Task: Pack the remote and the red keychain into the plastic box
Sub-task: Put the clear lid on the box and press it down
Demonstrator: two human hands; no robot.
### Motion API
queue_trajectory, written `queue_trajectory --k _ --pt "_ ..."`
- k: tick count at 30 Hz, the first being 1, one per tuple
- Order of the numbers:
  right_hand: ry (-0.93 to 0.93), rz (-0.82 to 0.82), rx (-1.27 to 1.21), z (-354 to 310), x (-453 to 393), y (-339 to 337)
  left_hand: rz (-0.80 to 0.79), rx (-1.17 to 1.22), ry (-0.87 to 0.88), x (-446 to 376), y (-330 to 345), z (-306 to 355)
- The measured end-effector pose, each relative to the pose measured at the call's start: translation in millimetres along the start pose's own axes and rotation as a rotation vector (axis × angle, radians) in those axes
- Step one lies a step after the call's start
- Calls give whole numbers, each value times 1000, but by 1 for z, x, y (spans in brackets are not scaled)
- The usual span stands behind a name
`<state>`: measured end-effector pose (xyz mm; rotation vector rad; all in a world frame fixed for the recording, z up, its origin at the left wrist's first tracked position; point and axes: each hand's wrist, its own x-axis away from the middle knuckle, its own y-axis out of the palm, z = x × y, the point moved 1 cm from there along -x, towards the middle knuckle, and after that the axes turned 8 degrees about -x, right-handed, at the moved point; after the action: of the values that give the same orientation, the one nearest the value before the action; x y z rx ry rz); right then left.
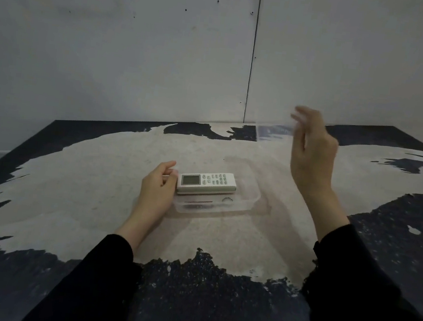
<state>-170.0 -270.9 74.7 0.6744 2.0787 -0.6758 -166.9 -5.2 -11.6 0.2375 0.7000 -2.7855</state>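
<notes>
A worn table (76,170), its dark speckled coating peeled away to pale bare patches, fills the view below a grey panelled wall (113,41). Two black sleeves (99,280) reach in from the near edge. The right hand (312,151) is raised well above the tabletop, blurred, its fingers pinching the edge of a clear lid (275,132) that shows only faintly against the table's far edge. The clear plastic box (251,200) sits open near the table's middle. The white remote (206,182) lies inside it along the far side, screen end to the left, buttons up. The left hand (159,188) rests at the box's left end, fingers curled against that end just beside the remote. Along the box's near side lies a thin dark item with a small metal ring (227,200); whether this is the keychain is too dim to tell
</notes>
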Motion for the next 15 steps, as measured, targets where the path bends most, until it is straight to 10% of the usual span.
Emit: queue_trajectory --k 8,15 --pt "821 -50 -714 18 16 35 23 36 -1 -2 0 1" --pt "684 -346 -300 14 41 64 7 15 18 -1 -1 2"
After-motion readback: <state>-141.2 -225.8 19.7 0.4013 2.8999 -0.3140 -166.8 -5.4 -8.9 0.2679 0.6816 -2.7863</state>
